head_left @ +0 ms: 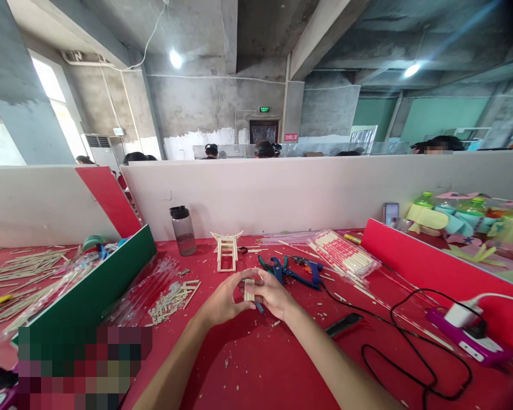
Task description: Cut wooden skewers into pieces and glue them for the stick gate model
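Note:
Both hands meet over the red table (282, 364) and pinch a small panel of glued wooden sticks (249, 290). My left hand (222, 302) grips its left side with curled fingers. My right hand (273, 295) holds the right side; a blue-tipped tool pokes out below it. A finished stick frame (227, 250) stands upright just beyond the hands. Blue-handled cutters (277, 267) and a glue gun (310, 265) lie right behind the right hand.
A pile of cut stick pieces (173, 299) lies left of the hands, a dark bottle (183, 230) behind it. Packets of chopsticks (346, 253) sit at the back right. A black cable (410, 353) loops to a purple power strip (465, 336). A green divider (94, 287) stands left.

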Motion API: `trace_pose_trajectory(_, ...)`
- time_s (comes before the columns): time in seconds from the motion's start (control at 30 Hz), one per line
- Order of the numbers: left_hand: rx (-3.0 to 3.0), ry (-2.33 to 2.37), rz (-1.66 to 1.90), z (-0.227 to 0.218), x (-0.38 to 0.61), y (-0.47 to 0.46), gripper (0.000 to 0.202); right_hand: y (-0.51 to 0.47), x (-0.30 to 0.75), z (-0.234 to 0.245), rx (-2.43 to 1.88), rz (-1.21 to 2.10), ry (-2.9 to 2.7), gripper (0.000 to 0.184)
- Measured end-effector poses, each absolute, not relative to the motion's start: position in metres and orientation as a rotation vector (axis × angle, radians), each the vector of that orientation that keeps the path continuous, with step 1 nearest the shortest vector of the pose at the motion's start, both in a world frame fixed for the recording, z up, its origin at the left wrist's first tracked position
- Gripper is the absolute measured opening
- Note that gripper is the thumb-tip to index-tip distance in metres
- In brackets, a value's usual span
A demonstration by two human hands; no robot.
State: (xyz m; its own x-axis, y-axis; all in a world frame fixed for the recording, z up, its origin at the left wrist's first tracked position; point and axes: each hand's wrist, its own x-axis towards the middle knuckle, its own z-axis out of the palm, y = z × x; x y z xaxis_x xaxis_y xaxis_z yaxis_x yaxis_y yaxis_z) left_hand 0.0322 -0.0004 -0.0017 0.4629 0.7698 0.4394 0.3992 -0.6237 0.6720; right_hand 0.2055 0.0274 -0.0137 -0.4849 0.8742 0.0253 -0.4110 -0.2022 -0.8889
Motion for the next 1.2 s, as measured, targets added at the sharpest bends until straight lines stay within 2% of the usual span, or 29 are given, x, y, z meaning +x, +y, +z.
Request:
trace_pose_trajectory(0.57, 2.248, 0.989, 1.043, 0.0081, 0.0309, -0.0035, 0.066, 0.0283, 0.2039, -0.0165, -0.590, 1.868, -1.101, 0.054)
trace_pose_trajectory(0.9, 2.265, 1.013, 1.012, 0.0076, 0.0300, -0.0042, 0.067, 0.0271, 0.2017, -0.0154, -0.639, 1.770, -1.091, 0.058)
trace_pose_trajectory(1.2, 2.307, 1.109, 1.038, 0.0037, 0.0240, -0.0010, 0.057, 0.0282, 0.2054, -0.0159, -0.659, 1.724, -1.123, 0.054)
